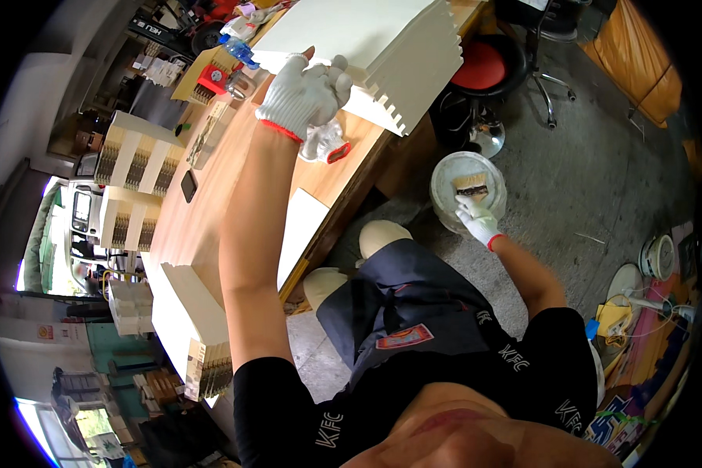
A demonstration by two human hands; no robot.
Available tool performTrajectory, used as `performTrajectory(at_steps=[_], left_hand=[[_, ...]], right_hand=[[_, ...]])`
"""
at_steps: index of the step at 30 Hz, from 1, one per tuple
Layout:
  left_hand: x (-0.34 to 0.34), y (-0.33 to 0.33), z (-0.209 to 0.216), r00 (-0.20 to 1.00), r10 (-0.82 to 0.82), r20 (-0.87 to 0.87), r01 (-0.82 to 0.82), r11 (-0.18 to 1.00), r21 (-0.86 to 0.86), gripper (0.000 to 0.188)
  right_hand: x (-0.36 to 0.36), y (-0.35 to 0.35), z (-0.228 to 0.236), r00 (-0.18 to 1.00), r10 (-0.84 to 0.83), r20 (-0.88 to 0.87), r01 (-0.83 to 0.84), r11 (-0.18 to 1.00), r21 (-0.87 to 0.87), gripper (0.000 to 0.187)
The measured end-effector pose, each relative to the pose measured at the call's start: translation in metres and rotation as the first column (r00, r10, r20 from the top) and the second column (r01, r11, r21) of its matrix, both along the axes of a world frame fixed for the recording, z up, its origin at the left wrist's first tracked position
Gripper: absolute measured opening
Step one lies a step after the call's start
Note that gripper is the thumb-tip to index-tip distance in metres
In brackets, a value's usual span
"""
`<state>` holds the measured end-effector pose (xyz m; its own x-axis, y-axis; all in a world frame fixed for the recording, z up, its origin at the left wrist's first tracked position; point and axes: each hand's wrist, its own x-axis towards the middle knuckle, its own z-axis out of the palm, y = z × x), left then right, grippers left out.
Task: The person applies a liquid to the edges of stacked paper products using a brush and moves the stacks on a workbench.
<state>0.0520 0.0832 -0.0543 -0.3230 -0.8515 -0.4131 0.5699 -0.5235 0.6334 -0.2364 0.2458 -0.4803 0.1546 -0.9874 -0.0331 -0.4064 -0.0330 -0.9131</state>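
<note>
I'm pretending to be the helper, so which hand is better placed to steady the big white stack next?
Probably the left hand: it is right by the white stack. The right hand is down at the bucket, apparently holding the brush.

brush (470, 184) 1 | worn gloves (298, 93) 2 | phone (189, 186) 1 | red-seated stool (478, 65) 1

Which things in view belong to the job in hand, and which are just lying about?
In use, apparently:
wide brush in the right hand
white bucket
board stack by the left hand

Apparently lying about:
black phone
blue plastic bottle
crumpled white glove
</note>
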Motion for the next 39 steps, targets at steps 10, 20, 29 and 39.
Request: performTrajectory(at_steps=[10, 20, 29, 39], left_hand=[[-0.013, -0.011, 0.008, 0.902, 0.429, -0.033, -0.41, 0.88, 0.239, 0.027], [-0.042, -0.009, 0.02, 0.828, 0.56, -0.031, -0.549, 0.821, 0.156, 0.034], [-0.017, -0.013, 0.008, 0.961, 0.278, -0.016, -0.278, 0.961, 0.01, 0.038], [-0.01, -0.033, 0.0, 0.989, 0.143, 0.043, -0.144, 0.989, 0.022, 0.045]], right_hand=[[0.015, 0.028, 0.022, 0.987, 0.158, 0.007, -0.157, 0.986, -0.054, 0.027], [0.022, 0.039, 0.049, 0.959, 0.234, 0.157, -0.252, 0.962, 0.108, 0.03], [0.038, 0.017, 0.102, 0.934, 0.274, 0.23, -0.279, 0.96, -0.013, 0.031], [0.049, -0.104, 0.375, 0.968, -0.105, -0.227, -0.106, 0.648, -0.754, 0.028]])
